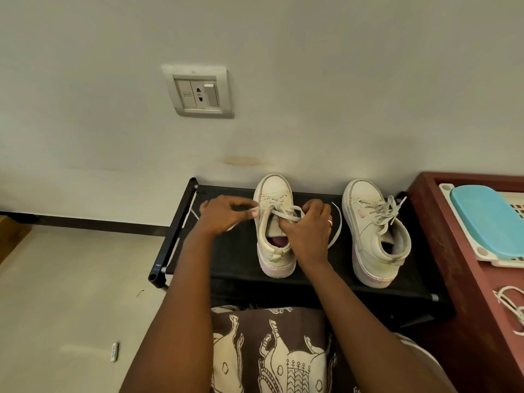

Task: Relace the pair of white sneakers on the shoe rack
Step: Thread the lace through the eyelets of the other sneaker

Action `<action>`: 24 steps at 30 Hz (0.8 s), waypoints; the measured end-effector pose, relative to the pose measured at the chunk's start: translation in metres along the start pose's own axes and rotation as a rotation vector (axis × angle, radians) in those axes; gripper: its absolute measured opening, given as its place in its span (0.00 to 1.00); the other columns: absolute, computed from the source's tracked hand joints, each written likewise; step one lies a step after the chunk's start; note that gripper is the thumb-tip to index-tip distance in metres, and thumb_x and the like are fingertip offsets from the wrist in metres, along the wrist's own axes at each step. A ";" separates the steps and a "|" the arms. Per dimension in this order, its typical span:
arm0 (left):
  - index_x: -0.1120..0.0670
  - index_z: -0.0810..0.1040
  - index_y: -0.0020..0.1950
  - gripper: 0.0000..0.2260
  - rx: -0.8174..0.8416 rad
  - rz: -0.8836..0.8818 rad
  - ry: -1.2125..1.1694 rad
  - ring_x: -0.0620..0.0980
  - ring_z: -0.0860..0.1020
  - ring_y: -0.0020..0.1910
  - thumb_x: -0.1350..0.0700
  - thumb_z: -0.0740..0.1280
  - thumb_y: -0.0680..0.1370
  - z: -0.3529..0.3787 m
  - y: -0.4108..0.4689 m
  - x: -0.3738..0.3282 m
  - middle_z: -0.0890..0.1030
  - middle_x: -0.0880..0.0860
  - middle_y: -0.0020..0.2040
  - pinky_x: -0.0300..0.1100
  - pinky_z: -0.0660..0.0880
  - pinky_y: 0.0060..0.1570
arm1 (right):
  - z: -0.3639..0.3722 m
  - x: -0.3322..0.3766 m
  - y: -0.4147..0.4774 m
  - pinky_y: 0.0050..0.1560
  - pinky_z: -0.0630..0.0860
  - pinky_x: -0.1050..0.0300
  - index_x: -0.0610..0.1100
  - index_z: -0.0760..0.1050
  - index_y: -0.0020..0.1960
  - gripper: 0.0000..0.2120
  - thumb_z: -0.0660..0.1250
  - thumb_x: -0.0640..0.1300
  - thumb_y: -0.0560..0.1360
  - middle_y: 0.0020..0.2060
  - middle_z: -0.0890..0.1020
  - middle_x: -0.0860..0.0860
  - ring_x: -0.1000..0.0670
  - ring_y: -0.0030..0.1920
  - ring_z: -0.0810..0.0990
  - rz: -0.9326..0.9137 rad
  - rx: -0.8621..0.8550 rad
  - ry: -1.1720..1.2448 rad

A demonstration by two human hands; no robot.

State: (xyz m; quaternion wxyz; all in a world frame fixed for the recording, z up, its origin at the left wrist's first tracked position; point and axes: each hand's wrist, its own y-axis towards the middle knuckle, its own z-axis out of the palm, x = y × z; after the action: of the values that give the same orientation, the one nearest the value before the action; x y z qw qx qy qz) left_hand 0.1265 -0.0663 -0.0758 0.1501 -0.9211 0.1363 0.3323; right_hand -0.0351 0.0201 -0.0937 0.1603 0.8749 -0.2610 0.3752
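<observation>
Lap: brown cloth printed with cream animal figures [272, 350] covers the person's knees, back behind both wrists.
Left hand: the left hand [224, 217] has its fingers curled and pinches a stretch of the flat white lace [286, 215], drawing it out sideways from the shoe.
Right hand: the right hand [309, 231], a ring on one finger, has its fingertips bent in over the shoe's throat and grips the same lace at the eyelets.
Shoe being laced: a white leather platform sneaker [273, 188] stands upright directly under the fingers of both hands, toe to the wall.
Loose end: one tail of the lace curves just outside the right knuckles.
Second shoe: a second white sneaker [371, 222] stands well beyond the right fingers, apart from them.
Rack: both shoes sit on the black fabric-topped shoe rack [235, 251].
Spare: another white cord [510, 307] lies on the dark red wooden cabinet [453, 251], far right of the fingers.
Done, as I judge: the second shoe looks laced and bowed; this one is crossed through its lower holes.
Left, as I judge: the top eyelets, snugging, and a bow.
</observation>
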 end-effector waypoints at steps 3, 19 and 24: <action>0.43 0.82 0.55 0.12 -0.033 0.023 0.052 0.47 0.75 0.61 0.45 0.69 0.73 0.011 0.005 -0.014 0.82 0.46 0.54 0.57 0.57 0.69 | 0.001 0.000 0.000 0.55 0.73 0.48 0.42 0.65 0.54 0.25 0.75 0.48 0.65 0.52 0.68 0.47 0.46 0.52 0.71 0.019 0.007 0.041; 0.55 0.75 0.31 0.13 -0.476 -0.508 -0.390 0.59 0.74 0.49 0.57 0.61 0.75 -0.012 0.001 0.013 0.74 0.53 0.36 0.52 0.65 0.59 | 0.000 -0.004 0.007 0.57 0.73 0.44 0.48 0.67 0.49 0.18 0.73 0.50 0.66 0.48 0.73 0.51 0.48 0.51 0.75 0.118 0.211 0.089; 0.45 0.76 0.62 0.14 -0.237 -0.283 0.009 0.54 0.63 0.71 0.49 0.61 0.78 0.000 0.004 0.005 0.75 0.49 0.63 0.59 0.48 0.70 | -0.009 -0.004 0.009 0.51 0.75 0.55 0.47 0.73 0.47 0.15 0.66 0.59 0.73 0.46 0.78 0.50 0.52 0.47 0.77 0.063 0.250 0.281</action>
State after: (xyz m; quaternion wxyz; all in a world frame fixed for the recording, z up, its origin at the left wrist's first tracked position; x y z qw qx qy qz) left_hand 0.1291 -0.0703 -0.0797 0.0853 -0.9438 -0.0342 0.3176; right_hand -0.0474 0.0186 -0.0897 0.0732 0.8184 -0.2149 0.5279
